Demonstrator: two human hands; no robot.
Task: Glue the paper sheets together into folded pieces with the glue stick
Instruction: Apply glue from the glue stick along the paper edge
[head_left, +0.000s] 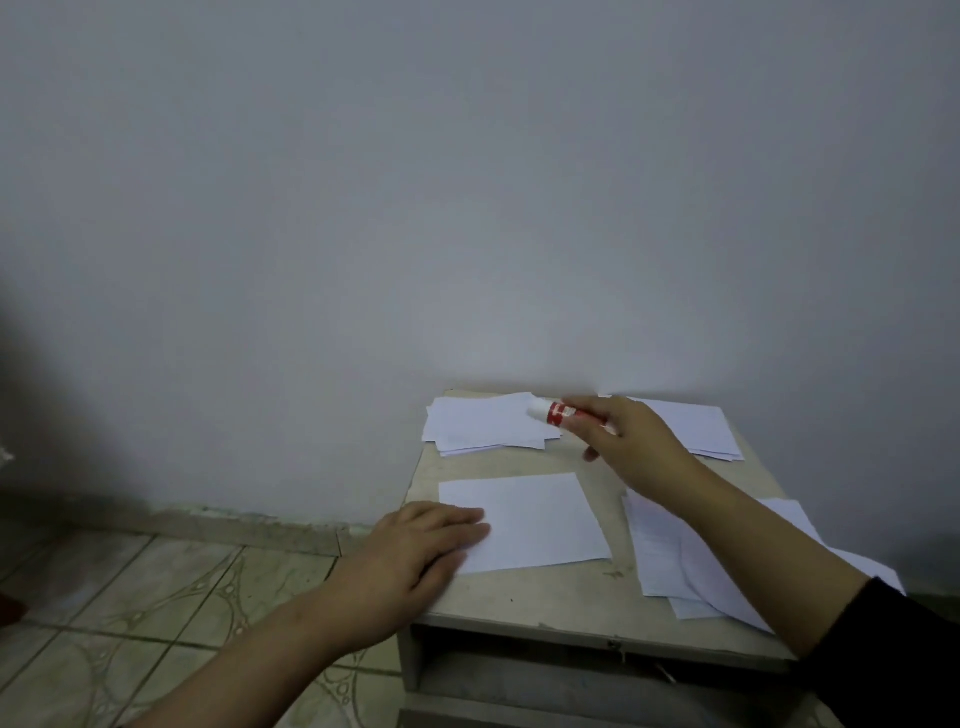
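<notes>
- Pressing only the near-left corner of the centre sheet (524, 522), the left hand (415, 545) lies flat with fingers straight; the sheet's free right side could slide or buckle under a glue stroke.
- The right hand (618, 436) grips the glue stick (553, 412) at the far side of the table (545, 597), over the far-left stack (483, 423); an uncapped tip could smear that stack.
- The glue stick is a white tube with a red label; whether the cap is on cannot be told.
- The centre sheet is plain white, flat and unfolded.
</notes>
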